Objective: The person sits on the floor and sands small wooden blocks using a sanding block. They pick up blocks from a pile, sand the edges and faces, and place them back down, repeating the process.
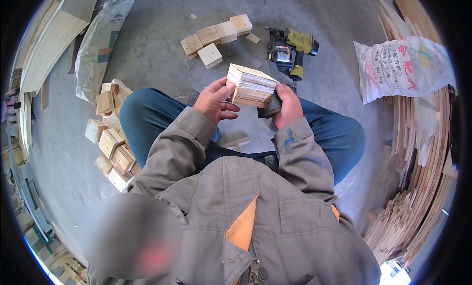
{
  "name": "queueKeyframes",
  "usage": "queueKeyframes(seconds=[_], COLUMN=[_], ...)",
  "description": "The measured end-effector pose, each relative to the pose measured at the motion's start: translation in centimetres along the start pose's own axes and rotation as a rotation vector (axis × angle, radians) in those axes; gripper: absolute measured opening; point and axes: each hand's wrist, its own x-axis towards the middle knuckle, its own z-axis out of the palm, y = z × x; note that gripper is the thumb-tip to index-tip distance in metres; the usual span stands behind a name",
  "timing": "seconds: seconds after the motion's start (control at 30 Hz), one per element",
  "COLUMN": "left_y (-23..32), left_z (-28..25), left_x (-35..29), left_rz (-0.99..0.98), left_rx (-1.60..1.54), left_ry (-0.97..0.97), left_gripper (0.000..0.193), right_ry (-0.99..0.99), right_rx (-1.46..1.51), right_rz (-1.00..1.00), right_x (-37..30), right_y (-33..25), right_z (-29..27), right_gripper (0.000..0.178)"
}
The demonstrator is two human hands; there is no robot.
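Between my two hands is a squarish block of stacked thin wooden pieces, held up above my lap with its layered edges toward me. My left hand grips its left side, thumb on the near edge and the lower fingers curled below. Closed on the block's right end is my right hand. A dark grey metal piece shows right beside that hand, under the block's right corner. Whether the right hand touches this metal cannot be made out.
A yellow-and-black nail gun lies on the floor ahead. Left of it sits a row of wooden blocks, one block nearer. More blocks pile by my left knee. Wood strips and a white sack are at right.
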Motion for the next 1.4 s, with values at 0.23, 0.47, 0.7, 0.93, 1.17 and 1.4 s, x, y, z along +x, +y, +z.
queueKeyframes(seconds=[0.23,0.47,0.7,0.93,1.17,1.4], left_y=[-0.6,-0.9,-0.7,-0.5,0.3,0.5], left_z=[0.1,-0.6,-0.7,-0.9,-0.6,-0.5], left_x=[0.0,0.4,0.0,-0.6,-1.7,-2.4], left_rz=[0.111,0.188,0.303,0.358,0.407,0.435], left_rx=[0.011,-0.182,-0.233,-0.207,-0.120,-0.088], left_ry=[0.128,0.100,0.050,-0.076,-0.181,-0.210], left_gripper=[0.050,0.028,0.022,0.034,0.035,0.030], right_ry=[0.000,0.009,0.011,0.048,-0.014,-0.019], right_rx=[0.079,0.268,0.307,0.244,0.188,0.117], right_rz=[0.085,0.201,0.234,0.239,0.225,0.205], right_x=[0.7,0.5,1.0,1.1,1.1,1.4], right_y=[0.8,1.0,1.4,1.6,2.2,2.5], right_z=[-0.8,-0.8,-1.1,-0.8,-1.4,-0.9], right_gripper=[0.031,0.034,0.040,0.044,0.042,0.039])
